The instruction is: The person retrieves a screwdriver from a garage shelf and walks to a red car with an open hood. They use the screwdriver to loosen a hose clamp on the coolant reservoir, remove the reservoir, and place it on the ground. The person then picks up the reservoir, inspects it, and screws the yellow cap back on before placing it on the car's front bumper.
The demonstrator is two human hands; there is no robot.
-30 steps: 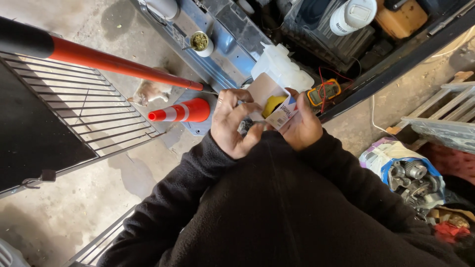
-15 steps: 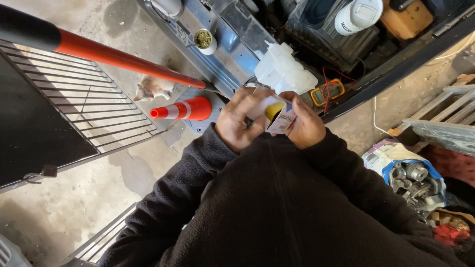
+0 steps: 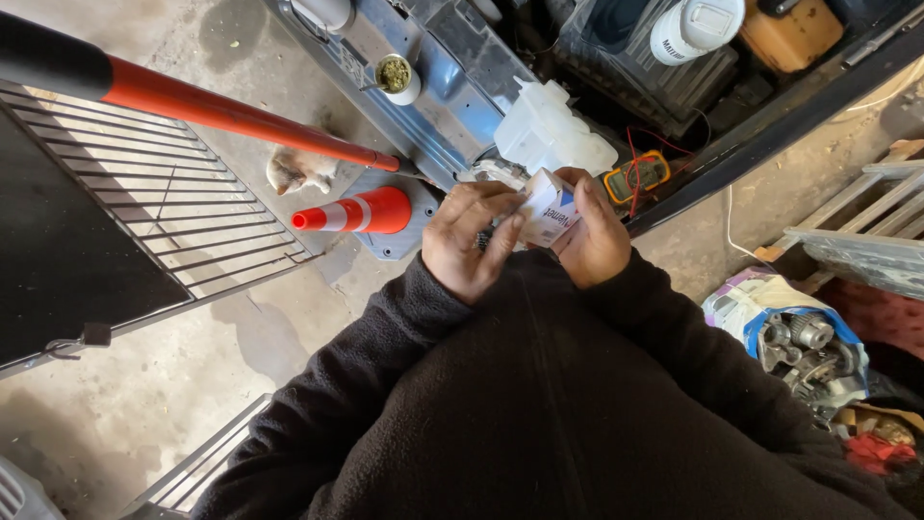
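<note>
The person stands over the open engine bay and holds a small white carton (image 3: 547, 210) between both hands, close to the chest. The right hand (image 3: 592, 236) is wrapped around the carton from behind, its fingers closed on it. The left hand (image 3: 472, 241) has the fingers curled at the front edge of the carton, touching it; a small dark object seems to be under them, but I cannot tell what it is. It looks like the carton is being opened or closed at this edge. A careful pull with the fingertips seems needed. Just beyond lies a yellow multimeter (image 3: 637, 176), and an orange cone (image 3: 361, 212) lies on the floor.
</note>
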